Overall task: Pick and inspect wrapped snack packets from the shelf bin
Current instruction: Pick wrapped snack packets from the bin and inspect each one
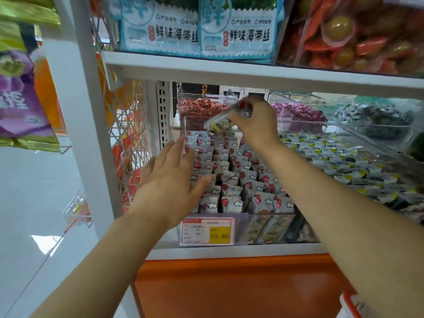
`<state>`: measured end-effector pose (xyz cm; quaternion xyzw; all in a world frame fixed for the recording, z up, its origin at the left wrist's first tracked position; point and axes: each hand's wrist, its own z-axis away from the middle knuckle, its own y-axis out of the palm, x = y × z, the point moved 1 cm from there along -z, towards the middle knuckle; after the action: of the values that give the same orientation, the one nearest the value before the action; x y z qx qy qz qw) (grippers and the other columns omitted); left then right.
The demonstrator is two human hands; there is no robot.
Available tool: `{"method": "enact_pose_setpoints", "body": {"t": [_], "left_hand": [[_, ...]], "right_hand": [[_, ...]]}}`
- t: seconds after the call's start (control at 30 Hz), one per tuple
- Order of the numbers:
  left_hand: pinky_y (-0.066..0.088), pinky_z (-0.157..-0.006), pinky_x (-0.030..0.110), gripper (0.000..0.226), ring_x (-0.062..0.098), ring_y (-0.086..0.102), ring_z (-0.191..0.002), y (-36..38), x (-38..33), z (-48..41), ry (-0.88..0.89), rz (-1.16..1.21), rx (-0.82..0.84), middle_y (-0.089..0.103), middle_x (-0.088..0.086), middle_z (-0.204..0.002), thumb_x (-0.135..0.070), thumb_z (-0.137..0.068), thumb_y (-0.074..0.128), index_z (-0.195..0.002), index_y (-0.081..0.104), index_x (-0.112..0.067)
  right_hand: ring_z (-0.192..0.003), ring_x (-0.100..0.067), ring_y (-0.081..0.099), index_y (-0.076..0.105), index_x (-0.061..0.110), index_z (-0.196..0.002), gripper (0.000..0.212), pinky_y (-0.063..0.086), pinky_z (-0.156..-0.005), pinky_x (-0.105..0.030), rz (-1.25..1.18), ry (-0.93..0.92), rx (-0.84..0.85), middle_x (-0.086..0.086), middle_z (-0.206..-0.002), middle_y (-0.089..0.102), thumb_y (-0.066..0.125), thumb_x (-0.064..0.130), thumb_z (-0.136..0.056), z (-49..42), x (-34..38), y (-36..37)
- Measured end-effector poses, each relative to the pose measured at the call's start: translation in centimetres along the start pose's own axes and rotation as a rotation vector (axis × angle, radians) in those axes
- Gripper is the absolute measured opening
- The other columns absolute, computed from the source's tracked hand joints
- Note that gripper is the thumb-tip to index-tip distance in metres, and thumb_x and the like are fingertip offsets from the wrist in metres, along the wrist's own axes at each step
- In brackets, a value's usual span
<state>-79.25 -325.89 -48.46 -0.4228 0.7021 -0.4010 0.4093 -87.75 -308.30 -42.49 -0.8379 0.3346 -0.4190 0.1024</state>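
Over the shelf bin (182, 128), packet (219, 125) (right hand (259, 121)), long axis down-left.

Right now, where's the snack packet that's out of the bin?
Head view, upper centre: the right hand holds the packet above the far end of the clear bin, under the white shelf.

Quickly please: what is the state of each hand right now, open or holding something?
Left hand: open, fingers straight, over the left side of the clear bin, holding nothing.
Right hand: grips one wrapped snack packet, lifted above the bin.
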Motion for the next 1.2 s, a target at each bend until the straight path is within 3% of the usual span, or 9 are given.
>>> {"method": "enact_pose_setpoints", "body": {"t": [0.2,0.4,0.53,0.6,0.7,0.8,0.93,1.07,1.2], "left_hand": [[0.003,-0.114,0.041,0.075,0.014,-0.005,-0.142,0.1,0.2,-0.2,0.002,0.042,0.011,-0.007,-0.009,-0.156,-0.067,-0.083,0.021,-0.148,0.011,-0.03],[0.006,-0.114,0.04,0.072,0.013,-0.005,-0.142,0.2,0.2,-0.2,0.02,0.089,0.017,-0.007,-0.009,-0.156,-0.063,-0.086,0.029,-0.148,0.017,-0.027],[0.006,-0.115,0.038,0.07,0.013,-0.006,-0.142,0.2,0.3,-0.2,0.03,0.117,0.027,-0.008,-0.009,-0.156,-0.061,-0.088,0.032,-0.147,0.022,-0.025],[0.006,-0.115,0.038,0.07,0.011,-0.006,-0.141,0.3,0.3,-0.2,0.034,0.123,0.026,-0.008,-0.01,-0.155,-0.061,-0.087,0.032,-0.147,0.023,-0.025],[0.006,-0.115,0.038,0.069,0.011,-0.006,-0.141,0.3,0.3,-0.3,0.032,0.128,0.031,-0.009,-0.012,-0.154,-0.062,-0.088,0.033,-0.146,0.022,-0.027],[0.007,-0.115,0.038,0.068,0.008,-0.007,-0.138,0.3,0.3,-0.3,0.029,0.13,0.046,-0.011,-0.015,-0.153,-0.062,-0.088,0.034,-0.146,0.022,-0.028],[0.008,-0.115,0.038,0.068,0.008,-0.008,-0.138,0.3,0.3,-0.3,0.018,0.131,0.055,-0.013,-0.015,-0.153,-0.061,-0.088,0.036,-0.145,0.023,-0.028],[0.01,-0.115,0.038,0.066,0.012,-0.007,-0.141,0.3,0.3,-0.3,0.023,0.123,0.058,-0.013,-0.011,-0.154,-0.06,-0.089,0.037,-0.145,0.025,-0.027],[0.012,-0.115,0.04,0.065,0.009,-0.006,-0.139,0.2,0.3,-0.3,0.021,0.145,0.054,-0.011,-0.014,-0.154,-0.059,-0.089,0.038,-0.144,0.026,-0.028]], "right_hand": [[-0.086,-0.015,0.048,0.061,0.006,-0.102,0.022,0.031,-0.059,-0.022,0.381,-0.184,0.346,-0.003,-0.093,0.052,0.065,0.019,-0.085,-3.7,-0.3,3.7],[-0.078,-0.017,0.047,0.055,0.016,-0.085,0.02,0.034,-0.058,-0.026,0.557,-0.194,0.536,0.001,-0.081,0.05,0.069,0.029,-0.081,-4.1,-0.2,5.2],[-0.086,-0.015,0.049,0.058,0.02,-0.068,0.031,0.039,-0.086,-0.036,0.675,-0.184,0.776,0.006,-0.07,0.053,0.051,0.035,-0.094,-2.5,-1.0,6.6],[-0.09,-0.016,0.055,0.068,0.012,-0.082,0.03,0.04,-0.095,-0.039,0.534,-0.104,0.732,0.0,-0.083,0.065,0.048,0.03,-0.095,-2.7,-1.2,6.4],[-0.083,-0.016,0.063,0.069,0.008,-0.099,0.021,0.05,-0.087,-0.033,0.341,-0.001,0.515,-0.007,-0.099,0.071,0.051,0.017,-0.093,-4.3,-1.4,5.9],[-0.104,-0.022,0.059,0.069,0.012,-0.101,0.018,0.047,-0.097,-0.04,0.484,-0.036,0.471,-0.007,-0.113,0.066,0.054,0.013,-0.091,-5.1,-2.1,6.8],[-0.127,-0.027,0.039,0.07,0.023,-0.095,0.014,0.041,-0.101,-0.046,0.676,-0.068,0.545,-0.006,-0.121,0.06,0.066,0.03,-0.084,-5.1,-3.0,8.6],[-0.113,-0.025,0.048,0.067,0.025,-0.082,0.007,0.046,-0.095,-0.043,0.683,-0.065,0.5,-0.006,-0.115,0.057,0.07,0.031,-0.08,-5.2,-2.9,9.1],[-0.088,-0.015,0.06,0.064,0.012,-0.09,0.009,0.046,-0.082,-0.028,0.308,-0.005,0.325,-0.003,-0.096,0.065,0.059,0.02,-0.09,-5.3,-1.7,7.1]]}}
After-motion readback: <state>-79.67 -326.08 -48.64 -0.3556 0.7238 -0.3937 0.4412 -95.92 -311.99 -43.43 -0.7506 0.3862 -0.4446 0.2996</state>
